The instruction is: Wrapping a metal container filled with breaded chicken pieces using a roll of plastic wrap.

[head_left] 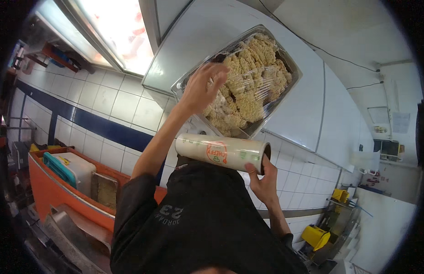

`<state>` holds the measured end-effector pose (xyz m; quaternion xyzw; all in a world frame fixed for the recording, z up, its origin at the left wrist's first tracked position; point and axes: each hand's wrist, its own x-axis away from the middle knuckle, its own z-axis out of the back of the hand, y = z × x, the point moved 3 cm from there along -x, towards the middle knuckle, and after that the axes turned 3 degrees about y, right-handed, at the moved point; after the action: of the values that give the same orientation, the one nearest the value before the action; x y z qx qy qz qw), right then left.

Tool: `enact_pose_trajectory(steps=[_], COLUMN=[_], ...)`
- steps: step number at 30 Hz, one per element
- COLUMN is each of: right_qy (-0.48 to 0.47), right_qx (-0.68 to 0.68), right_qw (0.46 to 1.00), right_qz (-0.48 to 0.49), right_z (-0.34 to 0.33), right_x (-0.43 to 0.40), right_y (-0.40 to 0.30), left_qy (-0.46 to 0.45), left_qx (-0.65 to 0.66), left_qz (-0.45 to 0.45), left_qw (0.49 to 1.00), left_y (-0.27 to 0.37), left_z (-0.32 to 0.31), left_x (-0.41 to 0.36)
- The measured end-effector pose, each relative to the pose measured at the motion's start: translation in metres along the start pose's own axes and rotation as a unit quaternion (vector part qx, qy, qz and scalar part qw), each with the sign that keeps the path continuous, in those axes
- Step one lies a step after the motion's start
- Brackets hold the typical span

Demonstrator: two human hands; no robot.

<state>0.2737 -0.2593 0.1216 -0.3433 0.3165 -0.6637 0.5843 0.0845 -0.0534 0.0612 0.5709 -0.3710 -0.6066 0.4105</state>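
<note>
A metal tray (pixel 294 73) piled with breaded cutlets (pixel 246 68) lies before me on a white surface (pixel 294 116). Clear plastic film (pixel 263 84) stretches over the cutlets, creased and shiny. My left hand (pixel 205 85), slightly blurred, is over the tray's left side with thumb and fingers apart; no object shows in it. Against the front of my dark shirt, a large roll of cling film (pixel 222 149) lies crosswise below the tray. My right hand (pixel 263 178) grips its right end, thumb outside and fingers at the open core. Whether film runs from roll to tray is unclear.
At lower left an orange counter unit (pixel 71 202) holds a white container with a teal edge (pixel 71 171) and a metal pan (pixel 105 191). A brightly lit glass-fronted cabinet (pixel 119 30) stands at upper left. Yellow bins (pixel 314 237) are at lower right.
</note>
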Motion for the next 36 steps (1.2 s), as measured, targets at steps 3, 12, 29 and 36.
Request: enact_pose_trajectory(steps=[3, 12, 29, 36], right_qy=[-0.049, -0.130, -0.123, -0.125], right_qx=[0.078, 0.202, 0.152, 0.126], right_qw=[0.993, 0.948, 0.926, 0.904], right_qz=[0.072, 0.208, 0.322, 0.389], right_z=[-0.001, -0.002, -0.008, -0.003], right_x=[-0.001, 0.007, 0.006, -0.008], right_y=[-0.012, -0.020, 0.008, 0.015], left_qy=[-0.065, -0.491, -0.510, -0.518], left_qx=[-0.107, 0.112, 0.028, -0.167], left_qz=[-0.083, 0.032, 0.248, 0.198], left_qw=[0.989, 0.863, 0.823, 0.815], left_y=[0.025, 0.032, 0.087, 0.098], left_z=[0.007, -0.051, -0.056, -0.067], left_x=[0.039, 0.054, 0.057, 0.043])
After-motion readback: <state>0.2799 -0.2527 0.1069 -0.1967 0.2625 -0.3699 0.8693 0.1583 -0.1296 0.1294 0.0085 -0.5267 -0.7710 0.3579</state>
